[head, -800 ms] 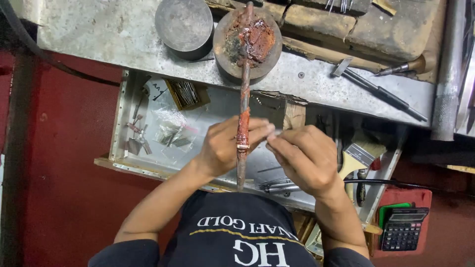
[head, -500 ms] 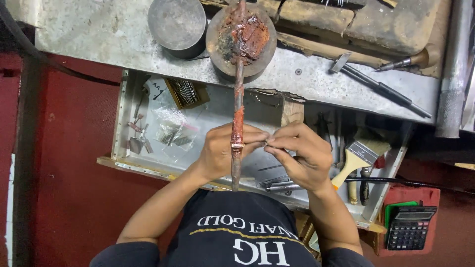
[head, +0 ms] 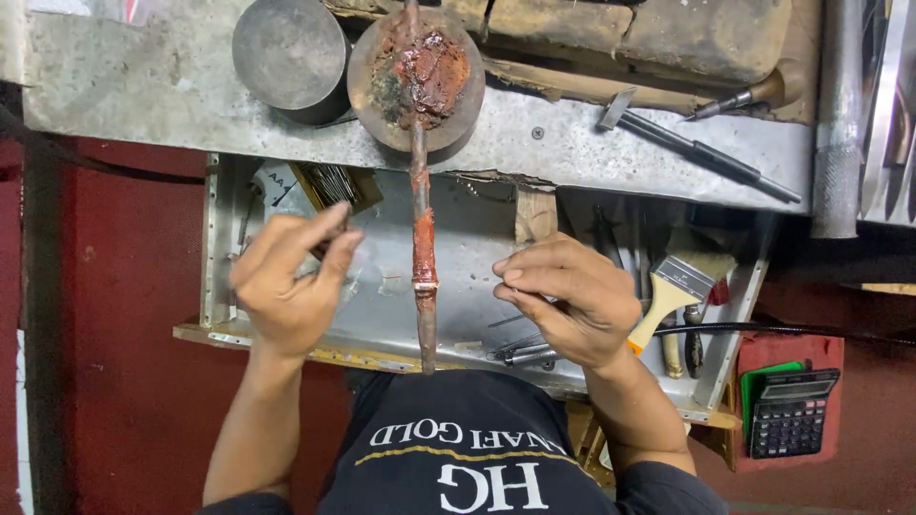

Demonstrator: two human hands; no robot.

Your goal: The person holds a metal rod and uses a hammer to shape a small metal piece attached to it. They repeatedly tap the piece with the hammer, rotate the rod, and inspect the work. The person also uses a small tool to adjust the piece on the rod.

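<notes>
A metalworker's workshop: worn metal bench [head: 143,86], tool-filled drawer [head: 477,315], paintbrush [head: 673,296]

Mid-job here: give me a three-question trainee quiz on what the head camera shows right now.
1. True or false: the left hand grips the long rust-coloured rod.
2. Which lies nearest the right hand? A) the calculator B) the paintbrush C) the grey round tin
3. Fill in: the rod's far end rests on a round ____ crusted with reddish residue.

Key:
1. False; both hands are off the rod, one on each side of it.
2. B.
3. Block, on the metal benchtop above the open drawer.
</notes>
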